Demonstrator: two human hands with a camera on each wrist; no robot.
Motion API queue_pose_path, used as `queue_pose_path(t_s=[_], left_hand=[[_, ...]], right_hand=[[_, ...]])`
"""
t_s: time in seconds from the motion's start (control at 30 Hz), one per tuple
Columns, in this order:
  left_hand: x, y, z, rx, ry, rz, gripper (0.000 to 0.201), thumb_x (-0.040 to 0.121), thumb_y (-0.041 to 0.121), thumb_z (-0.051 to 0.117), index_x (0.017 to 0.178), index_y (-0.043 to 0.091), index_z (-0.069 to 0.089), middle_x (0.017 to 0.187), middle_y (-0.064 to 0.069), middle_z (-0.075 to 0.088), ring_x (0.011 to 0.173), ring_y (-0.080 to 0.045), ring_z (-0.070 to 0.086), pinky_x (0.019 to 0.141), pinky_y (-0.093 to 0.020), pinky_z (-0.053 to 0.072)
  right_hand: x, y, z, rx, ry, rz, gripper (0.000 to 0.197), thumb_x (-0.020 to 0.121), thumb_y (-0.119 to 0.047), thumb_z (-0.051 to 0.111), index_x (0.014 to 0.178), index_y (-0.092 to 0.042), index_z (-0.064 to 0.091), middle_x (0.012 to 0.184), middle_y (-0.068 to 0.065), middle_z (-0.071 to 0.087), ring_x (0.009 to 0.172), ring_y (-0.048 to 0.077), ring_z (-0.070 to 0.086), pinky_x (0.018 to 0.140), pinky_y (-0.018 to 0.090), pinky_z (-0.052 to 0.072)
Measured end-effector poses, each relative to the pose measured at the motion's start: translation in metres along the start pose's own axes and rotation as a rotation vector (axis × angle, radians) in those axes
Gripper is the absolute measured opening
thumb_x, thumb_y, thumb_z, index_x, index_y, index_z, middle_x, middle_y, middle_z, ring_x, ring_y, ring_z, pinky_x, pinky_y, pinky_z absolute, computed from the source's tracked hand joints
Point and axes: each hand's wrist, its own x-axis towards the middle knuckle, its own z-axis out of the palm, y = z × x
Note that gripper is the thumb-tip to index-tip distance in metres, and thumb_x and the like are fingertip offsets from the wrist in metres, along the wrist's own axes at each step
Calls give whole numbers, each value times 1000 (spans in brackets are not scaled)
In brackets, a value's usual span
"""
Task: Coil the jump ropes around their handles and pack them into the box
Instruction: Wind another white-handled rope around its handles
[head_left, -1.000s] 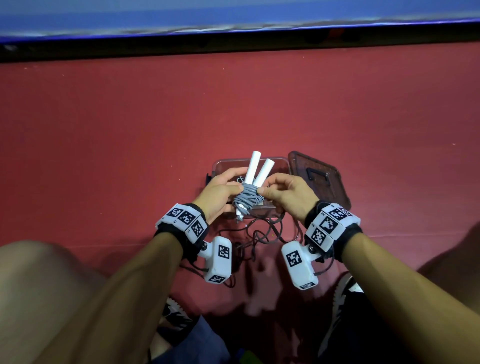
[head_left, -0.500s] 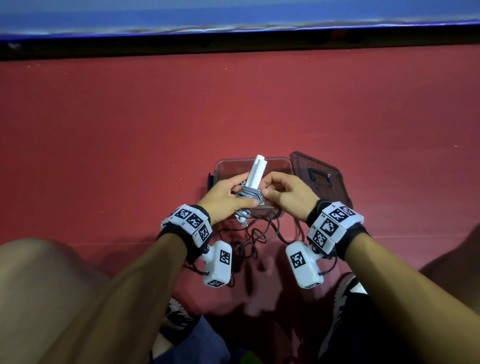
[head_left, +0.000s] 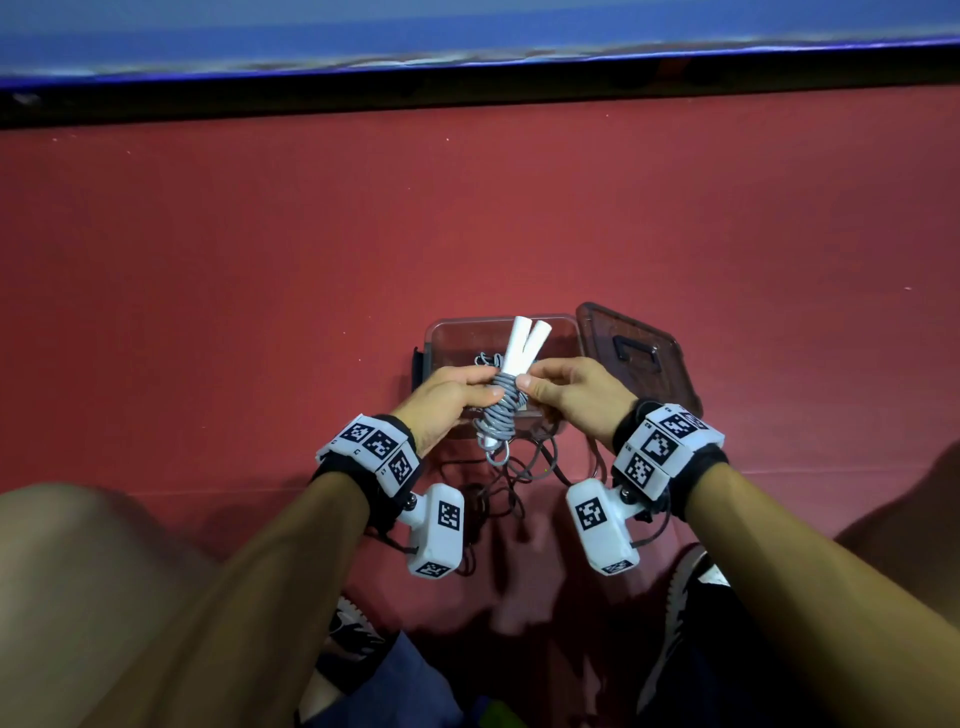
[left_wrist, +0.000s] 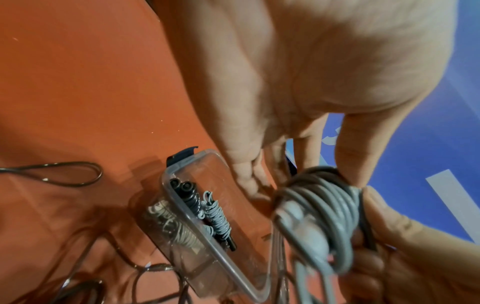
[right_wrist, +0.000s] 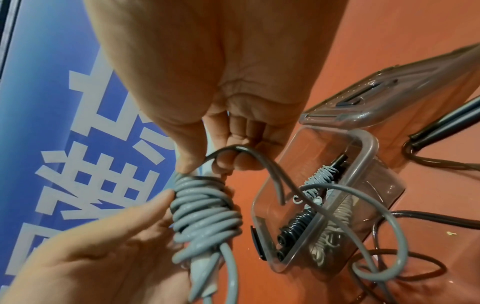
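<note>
A jump rope with two white handles (head_left: 524, 343) is held above the clear box (head_left: 447, 332). Its grey cord (head_left: 501, 410) is wound in several turns around the handles (right_wrist: 205, 214) (left_wrist: 322, 205). My left hand (head_left: 480, 397) grips the coil from the left. From the right, my right hand (head_left: 530, 384) pinches a loose loop of the cord (right_wrist: 233, 149) at the top of the coil. A free grey loop (right_wrist: 384, 236) hangs below. Inside the box (left_wrist: 171, 197) lie a black coiled rope (left_wrist: 192, 197) and a grey one (left_wrist: 215, 214).
The box's lid (head_left: 634, 358) lies flat just right of it. Dark loose rope (head_left: 519, 473) is tangled on the red floor in front of the box, with black handles (right_wrist: 446, 121) to the right. A blue wall with a black base (head_left: 467, 83) runs along the far side. My knees and shoes frame the near edge.
The bundle has turned between my hands: the two handles looked closed together half a second ago and now spread in a V again. Both hands kept their hold above the box.
</note>
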Motion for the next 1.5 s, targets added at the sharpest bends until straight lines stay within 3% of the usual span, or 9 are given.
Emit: queue_pose_path(t_s=[0.13,0.27,0.6,0.9,1.03,1.1,1.2,1.37,1.5], left_hand=[[-4,3,4,104,-35,70,44,81,30,79,123,20,71,117,-4,75,117,-24,67,111,-45,45],[-3,1,5,178,-15,84,45,81,24,81,124,28,70,117,-1,75,120,-20,66,111,-42,45],[-2,9,1,-43,40,-3,19,97,-4,56,111,8,60,106,-9,73,106,-29,67,97,-53,55],[-4,12,1,-108,46,9,28,100,-7,48,127,-8,51,119,-31,65,107,-41,64,99,-60,51],[-1,8,-1,-114,84,-1,27,100,-7,46,126,-7,55,116,-30,60,114,-48,59,106,-64,45],[-2,7,-1,-112,81,2,28,100,-8,45,124,-2,58,119,-30,61,115,-46,60,107,-62,45],[-1,7,-1,-92,92,4,33,101,-6,45,127,6,63,129,-28,63,122,-41,62,108,-55,47],[-1,3,1,20,86,34,39,106,3,43,136,24,57,116,-8,72,103,-19,71,87,-34,60],[1,3,3,30,132,27,20,103,1,46,108,14,60,96,-5,69,89,-19,67,81,-38,59]], right_hand=[[-1,-1,2,41,56,5,28,94,-21,69,93,6,65,60,4,58,47,13,52,50,24,47],[3,3,0,7,75,34,40,84,-30,79,91,6,63,66,7,63,53,17,57,56,31,49],[2,-7,-6,-15,-55,-9,18,91,-16,72,92,-5,58,69,10,55,65,27,50,64,42,42],[2,-4,-6,-39,-7,-67,13,93,-26,69,86,-17,63,60,11,50,44,16,37,46,24,32],[1,-4,-5,-50,5,-68,16,95,-24,68,110,-23,73,59,-5,64,47,2,50,50,21,44],[2,-2,-4,17,16,-63,19,94,-16,68,110,-23,74,81,12,75,67,11,63,70,39,59],[2,-1,-3,58,19,-45,27,93,-9,67,95,-33,77,98,23,73,80,29,61,87,61,52],[1,-4,-4,8,22,-59,14,90,-9,68,90,-19,78,93,27,71,76,26,60,84,47,54],[-1,-6,-2,-7,69,-73,6,87,-15,74,83,-13,77,68,16,61,65,22,48,67,33,41]])
